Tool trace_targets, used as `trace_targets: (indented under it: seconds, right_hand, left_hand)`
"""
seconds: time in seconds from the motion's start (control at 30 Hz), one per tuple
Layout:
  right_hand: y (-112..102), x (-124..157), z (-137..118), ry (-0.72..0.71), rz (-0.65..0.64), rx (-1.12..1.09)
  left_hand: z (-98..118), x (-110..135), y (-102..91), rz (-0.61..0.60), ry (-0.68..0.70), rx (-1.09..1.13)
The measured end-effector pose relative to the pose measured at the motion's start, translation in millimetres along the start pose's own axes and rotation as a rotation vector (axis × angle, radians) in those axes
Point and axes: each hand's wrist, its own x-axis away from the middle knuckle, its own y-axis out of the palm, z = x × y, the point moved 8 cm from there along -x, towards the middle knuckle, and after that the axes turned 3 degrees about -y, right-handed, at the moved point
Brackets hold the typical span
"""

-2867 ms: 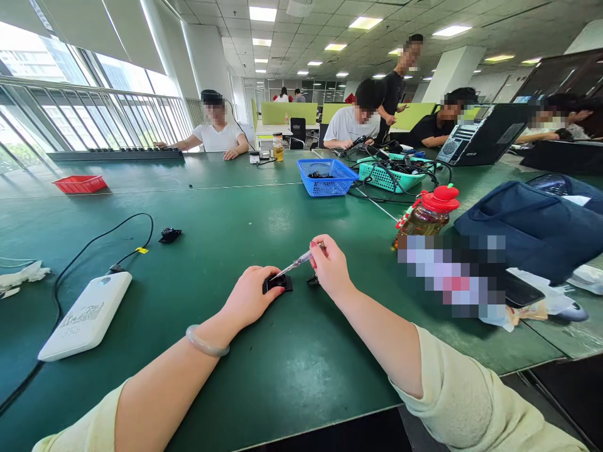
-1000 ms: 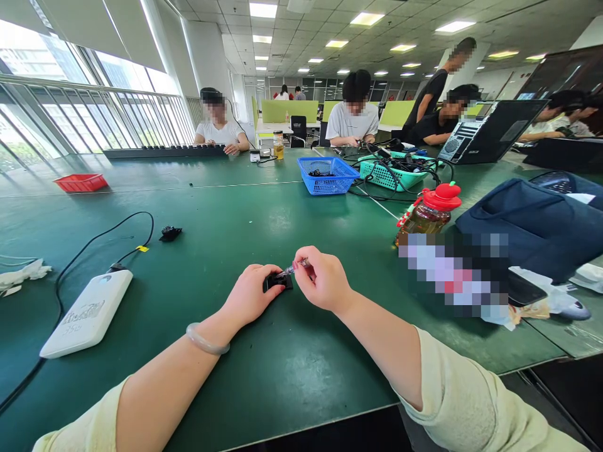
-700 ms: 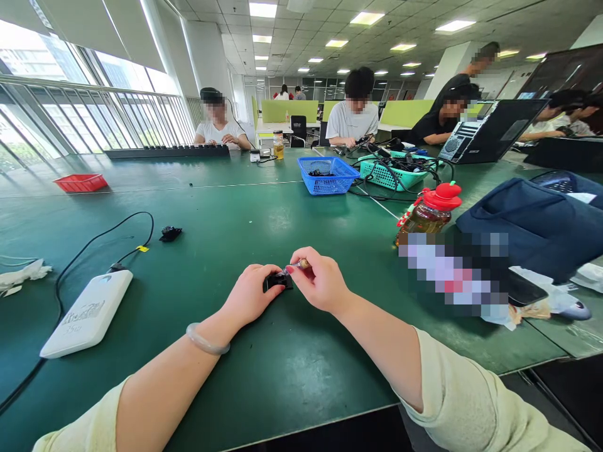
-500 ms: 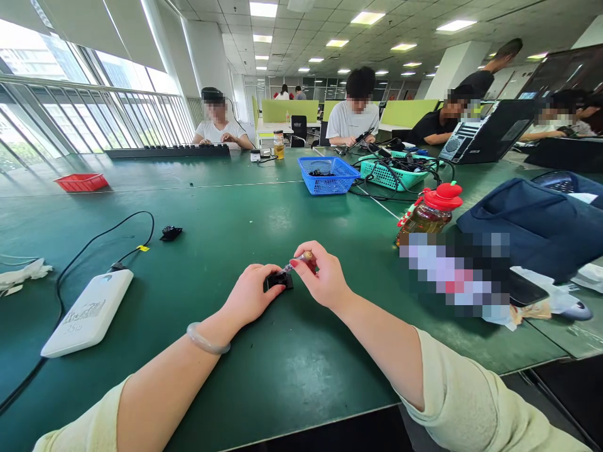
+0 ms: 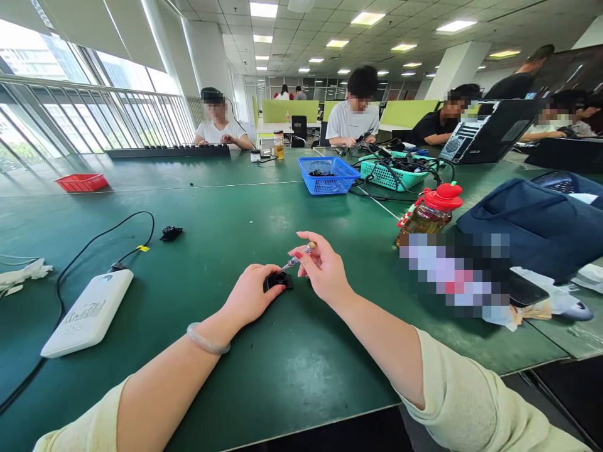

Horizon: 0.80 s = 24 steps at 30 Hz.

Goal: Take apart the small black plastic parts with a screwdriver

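Observation:
A small black part (image 5: 279, 280) lies on the green table (image 5: 264, 213) in front of me. My left hand (image 5: 249, 292) presses down on it, with the fingers curled over its left side. My right hand (image 5: 323, 270) pinches a slim clear-handled screwdriver (image 5: 299, 255) between thumb and fingers. The screwdriver slants down to the left and its tip rests on the black part.
A white power bank (image 5: 86, 312) with a black cable (image 5: 108, 242) lies at the left, a second small black part (image 5: 170, 233) beyond it. A red-capped bottle (image 5: 428, 215), a dark blue bag (image 5: 532, 220), blue (image 5: 326, 175) and teal (image 5: 391, 174) baskets stand at the right. Several people sit at the far side.
My right hand has worked the screwdriver on the black part, its handle ending raised a little higher. My left hand stayed on the part. A standing person at the back moved right.

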Motion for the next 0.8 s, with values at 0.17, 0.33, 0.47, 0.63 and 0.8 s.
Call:
trace_targets:
  seconds: [0.17, 0.33, 0.47, 0.63, 0.8]
  right_hand:
    - [0.4, 2.0, -9.7, -0.166, -0.025, 0.046]
    - [0.0, 4.0, -16.5, -0.266, -0.016, 0.103]
    - [-1.0, 3.9, -17.0, -0.285, -0.003, 0.120]
    - [-1.3, 4.6, -18.0, -0.307, -0.001, 0.138]
    - [0.4, 5.3, -19.1, -0.323, -0.008, 0.156]
  left_hand:
    - [3.4, 1.0, -0.8, -0.010, 0.019, 0.002]
    - [3.1, 1.5, -0.2, -0.021, 0.012, 0.005]
    - [2.6, 0.5, 0.6, -0.024, 0.009, 0.007]
    - [3.1, 0.4, 0.3, -0.021, 0.013, 0.006]
    - [3.6, 0.6, 0.0, -0.017, 0.021, 0.006]
